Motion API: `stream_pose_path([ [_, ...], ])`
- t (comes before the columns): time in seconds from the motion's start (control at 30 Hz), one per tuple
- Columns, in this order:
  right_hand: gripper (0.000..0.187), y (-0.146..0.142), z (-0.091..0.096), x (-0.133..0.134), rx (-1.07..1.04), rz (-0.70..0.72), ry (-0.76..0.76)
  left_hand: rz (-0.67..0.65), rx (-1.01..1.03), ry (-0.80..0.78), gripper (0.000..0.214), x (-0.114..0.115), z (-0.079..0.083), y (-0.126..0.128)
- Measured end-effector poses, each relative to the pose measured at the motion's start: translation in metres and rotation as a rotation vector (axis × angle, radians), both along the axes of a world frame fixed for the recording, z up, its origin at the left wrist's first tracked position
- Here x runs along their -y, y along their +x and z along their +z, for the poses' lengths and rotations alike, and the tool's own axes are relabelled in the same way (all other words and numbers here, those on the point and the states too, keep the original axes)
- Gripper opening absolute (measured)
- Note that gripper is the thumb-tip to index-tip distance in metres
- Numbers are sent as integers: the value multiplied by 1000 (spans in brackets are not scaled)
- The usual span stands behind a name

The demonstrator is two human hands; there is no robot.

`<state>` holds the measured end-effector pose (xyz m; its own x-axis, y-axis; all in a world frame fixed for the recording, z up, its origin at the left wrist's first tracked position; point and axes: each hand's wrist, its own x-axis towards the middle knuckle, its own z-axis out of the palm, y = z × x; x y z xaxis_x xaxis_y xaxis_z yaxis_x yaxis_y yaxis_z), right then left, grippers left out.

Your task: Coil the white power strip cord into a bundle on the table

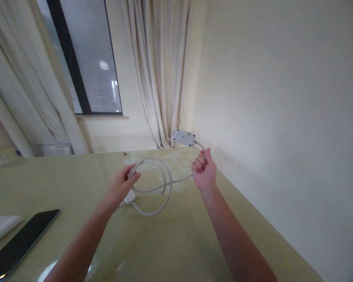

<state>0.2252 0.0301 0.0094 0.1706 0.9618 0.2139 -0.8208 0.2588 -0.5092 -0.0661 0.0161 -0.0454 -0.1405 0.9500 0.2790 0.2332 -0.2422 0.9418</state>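
A white power cable [164, 184] is wound into loops above a glossy yellow-green table [170, 243]. My left hand [122, 188] is closed on the loops at their left side, with the white plug [130, 196] hanging just under it. My right hand [205, 170] is a fist around the cable near its far end. Above that fist sticks up the white socket block [183, 137] at the end of the cable.
A dark tablet or phone [20, 243] lies at the table's left front, beside a white folded thing [1, 227]. Cream curtains [161, 70] and a window [88, 58] stand behind the table. A plain wall [282, 117] runs along the right edge.
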Motion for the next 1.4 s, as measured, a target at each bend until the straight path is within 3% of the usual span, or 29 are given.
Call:
stream_pose_path([
  [0.17,38,-1,10,12,-138,58,68,91,-289,117,61,-6,-6,-7],
  [0.3,42,-2,6,12,-193,40,91,260,-686,455,42,10,6,6],
  [0.37,41,-3,3,11,-181,30,100,126,-836,524,30,21,11,22],
  [0.47,39,-5,1,10,-168,31,113,-138,-964,399,37,37,10,50],
  [0.6,40,-13,0,14,-204,42,109,-156,-1018,236,39,51,-1,79],
  [0.7,36,-23,-2,18,-203,37,131,-121,-956,206,31,53,-9,87],
  [0.8,29,-30,-1,19,-172,30,157,-83,-708,171,19,48,-8,83],
  [1.03,25,-36,-1,10,30,-43,62,-195,-29,173,38,37,27,46],
  [1.13,24,-54,-12,14,219,-57,108,-212,37,190,40,40,35,45],
  [1.27,18,-87,-29,31,475,28,165,-212,-19,217,32,43,31,56],
  [1.33,19,-96,-31,38,484,106,118,-188,-46,196,31,43,29,59],
  [1.4,29,-99,-29,41,363,184,11,-148,-38,172,30,42,28,58],
])
